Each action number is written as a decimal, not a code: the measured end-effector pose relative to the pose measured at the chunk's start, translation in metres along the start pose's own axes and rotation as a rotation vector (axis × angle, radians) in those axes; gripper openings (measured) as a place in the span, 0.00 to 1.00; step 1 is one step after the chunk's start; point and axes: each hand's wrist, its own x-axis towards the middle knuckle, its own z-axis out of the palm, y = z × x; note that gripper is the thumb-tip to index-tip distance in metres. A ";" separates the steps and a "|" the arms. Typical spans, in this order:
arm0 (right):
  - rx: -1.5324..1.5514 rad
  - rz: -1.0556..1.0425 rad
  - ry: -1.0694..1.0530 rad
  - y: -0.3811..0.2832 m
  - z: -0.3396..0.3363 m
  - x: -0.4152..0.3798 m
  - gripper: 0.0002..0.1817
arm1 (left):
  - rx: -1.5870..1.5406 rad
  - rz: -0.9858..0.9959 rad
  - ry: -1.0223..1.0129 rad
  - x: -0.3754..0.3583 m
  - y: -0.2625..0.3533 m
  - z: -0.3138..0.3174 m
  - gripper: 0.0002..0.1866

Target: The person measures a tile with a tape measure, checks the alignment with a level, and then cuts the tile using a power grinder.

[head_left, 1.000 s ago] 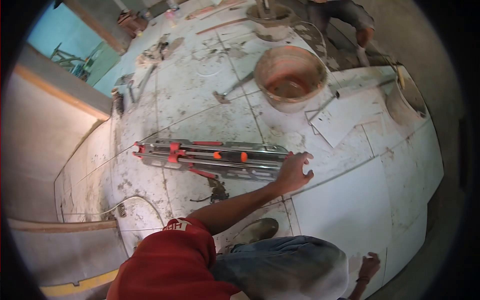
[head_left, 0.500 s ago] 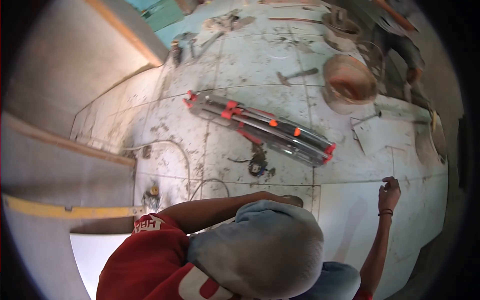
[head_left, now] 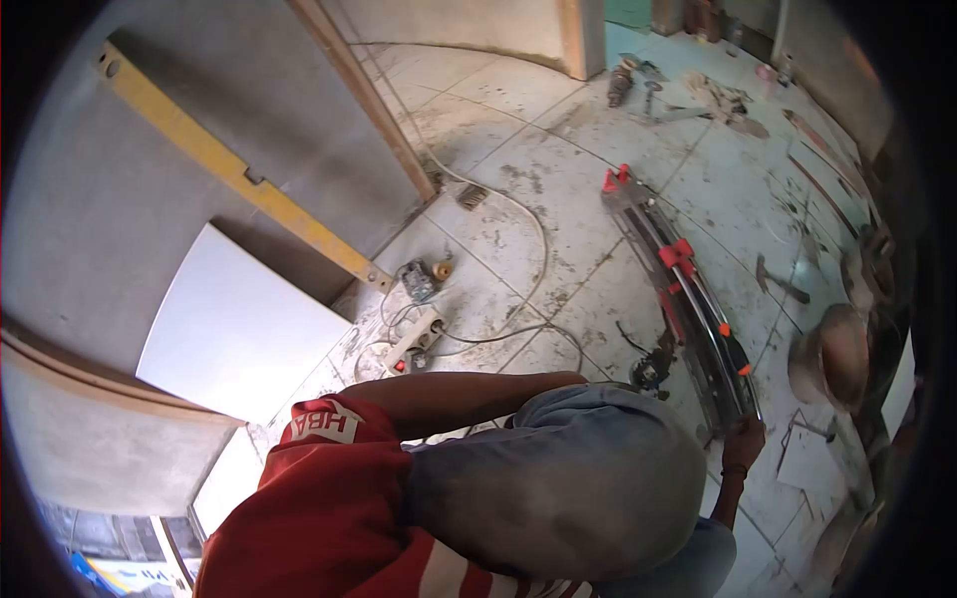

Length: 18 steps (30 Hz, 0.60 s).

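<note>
A manual tile cutter [head_left: 688,299], with red end pieces, metal rails and orange marks, lies on the dirty white tiled floor. My right hand [head_left: 743,444], with a dark band at the wrist, is closed around its near end and covers that end. My left forearm [head_left: 488,394] reaches across in front of my bent knee. The left hand's fingers are hidden behind the knee. Just left of the cutter lies a dark tape measure [head_left: 650,371]. Right of it rests a hammer [head_left: 781,281].
A yellow spirit level [head_left: 244,179] and a white tile [head_left: 234,329] lean on the left wall. A power strip [head_left: 414,341], cables and a power tool [head_left: 419,281] lie near my left arm. Buckets [head_left: 832,359] stand at right. More tools [head_left: 620,85] lie farther back.
My view has turned left, so the cutter appears farther right and steeper. My right hand has moved from above the floor tiles onto the cutter's near end and closed.
</note>
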 end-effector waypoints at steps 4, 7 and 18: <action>0.008 -0.112 -0.033 0.006 0.024 0.011 0.05 | 0.006 0.140 0.089 0.003 -0.027 0.000 0.23; -0.019 -0.202 0.063 0.005 0.029 0.021 0.04 | 0.018 0.247 0.124 0.004 -0.038 -0.015 0.22; 0.048 -0.127 0.052 -0.002 0.011 0.049 0.04 | 1.242 -0.050 1.809 -0.198 -0.047 -0.161 0.31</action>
